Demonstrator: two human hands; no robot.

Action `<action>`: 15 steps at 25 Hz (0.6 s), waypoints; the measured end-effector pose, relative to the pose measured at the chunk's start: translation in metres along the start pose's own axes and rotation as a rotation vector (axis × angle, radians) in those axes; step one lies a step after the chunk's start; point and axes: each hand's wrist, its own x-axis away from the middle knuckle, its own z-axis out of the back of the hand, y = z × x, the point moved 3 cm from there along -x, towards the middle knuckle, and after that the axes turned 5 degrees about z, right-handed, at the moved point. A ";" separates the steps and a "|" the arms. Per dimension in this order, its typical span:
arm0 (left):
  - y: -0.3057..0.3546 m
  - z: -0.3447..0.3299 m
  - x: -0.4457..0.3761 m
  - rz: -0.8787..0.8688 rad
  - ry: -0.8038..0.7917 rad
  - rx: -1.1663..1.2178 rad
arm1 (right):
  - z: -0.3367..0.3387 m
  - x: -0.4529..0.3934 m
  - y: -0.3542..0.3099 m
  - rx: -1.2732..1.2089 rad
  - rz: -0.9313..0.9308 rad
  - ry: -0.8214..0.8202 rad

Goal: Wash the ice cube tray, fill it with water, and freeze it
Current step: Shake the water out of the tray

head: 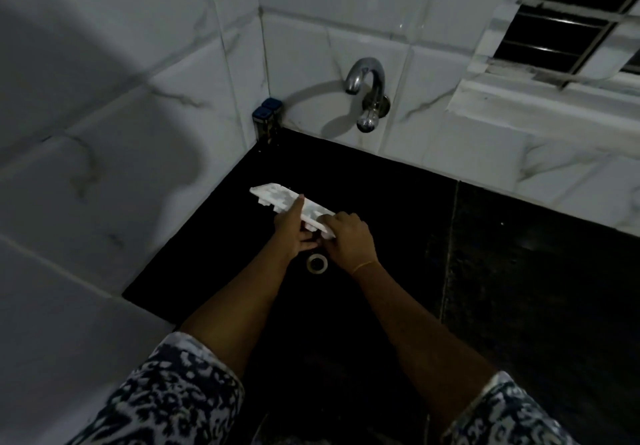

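Over the black sink, a white ice cube tray is held by both hands.
Its near end is clasped by the right hand and its side by the left hand, above the drain, below the wall tap.

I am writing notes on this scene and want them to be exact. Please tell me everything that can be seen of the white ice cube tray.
The ice cube tray is long, narrow and white, probably plastic, with small blocky shapes along its edge; the blur hides its compartments. It is held tilted over the dark sink basin, above the round drain and below the wall tap. Its far end points toward the tiled corner. The left hand supports it from the side and below, the right hand covers its near end. No running water is visible.
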 end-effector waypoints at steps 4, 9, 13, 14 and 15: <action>-0.008 0.005 0.003 0.035 -0.155 0.292 | 0.005 0.008 0.000 -0.317 -0.300 0.031; -0.017 0.000 0.008 0.034 -0.242 0.301 | 0.004 0.013 0.006 -0.957 -1.047 0.397; -0.020 0.015 0.016 0.033 -0.232 0.296 | 0.006 0.027 0.009 -1.401 -1.125 0.466; -0.018 0.022 0.016 0.019 -0.197 0.299 | 0.010 0.034 0.015 -1.442 -1.135 0.479; -0.018 0.026 0.017 0.005 -0.179 0.294 | 0.017 0.043 0.022 -1.486 -1.146 0.486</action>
